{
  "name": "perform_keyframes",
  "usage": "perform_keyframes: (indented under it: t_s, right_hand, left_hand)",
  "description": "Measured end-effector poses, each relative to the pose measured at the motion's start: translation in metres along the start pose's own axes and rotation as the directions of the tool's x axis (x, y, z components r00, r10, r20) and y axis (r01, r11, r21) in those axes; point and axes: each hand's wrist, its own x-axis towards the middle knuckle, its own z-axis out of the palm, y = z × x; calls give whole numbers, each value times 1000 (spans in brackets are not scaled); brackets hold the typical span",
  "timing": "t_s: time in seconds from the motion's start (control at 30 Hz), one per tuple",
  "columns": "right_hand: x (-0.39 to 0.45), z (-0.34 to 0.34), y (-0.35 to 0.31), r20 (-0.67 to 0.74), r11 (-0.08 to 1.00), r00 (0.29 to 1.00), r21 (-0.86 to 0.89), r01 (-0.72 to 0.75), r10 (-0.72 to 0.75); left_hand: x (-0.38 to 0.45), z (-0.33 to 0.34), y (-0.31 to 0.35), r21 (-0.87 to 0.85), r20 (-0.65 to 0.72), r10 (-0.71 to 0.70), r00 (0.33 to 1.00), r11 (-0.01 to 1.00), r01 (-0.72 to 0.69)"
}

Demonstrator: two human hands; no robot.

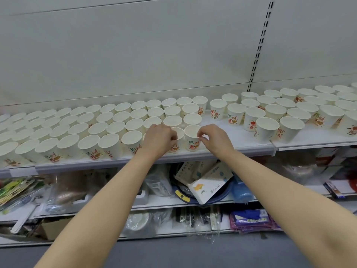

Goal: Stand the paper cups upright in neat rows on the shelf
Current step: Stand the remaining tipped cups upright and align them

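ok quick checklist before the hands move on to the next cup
1. Left hand holds a front-row cup: ok, fingers curled on it.
2. Right hand pinches the rim of the neighbouring cup: ok.
3. Both cups upright: ok.
4. Left block of cups in tidy rows: ok.
5. Right group of cups lined up: not ok, loose and uneven.
6. Shelf has a free gap between groups: ok.
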Motion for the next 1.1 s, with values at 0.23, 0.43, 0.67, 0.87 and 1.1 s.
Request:
perform_keyframes:
  t_s: [0.23, 0.43, 0.67, 0.87, 1.1]
  right_hand:
    - [-8, -1, -2, -62, 998, 997, -45, 53, -56]
    - [-28, -27, 21, -229, 998, 972, -53, 46, -56]
    - [-46, -77, 89, -304, 986, 952, -145, -83, 35]
    - [-52, -118, 157, -303, 967, 953, -235, -99, 24]
    - [-50, -121, 194, -239, 974, 963, -214, 76, -127]
  left_hand:
    - [-1, -4, 0, -114, -70, 19, 997, 993, -27]
    - [27, -16, 26, -223, -110, 33, 993, 973, -57]
    - [77, -5, 72, -260, -50, 51, 997, 964, -63]
    - [139, 10, 120, -353, 10, 44, 999, 935, -37]
    - [179, 29, 188, -333, -39, 133, 990, 933, -138]
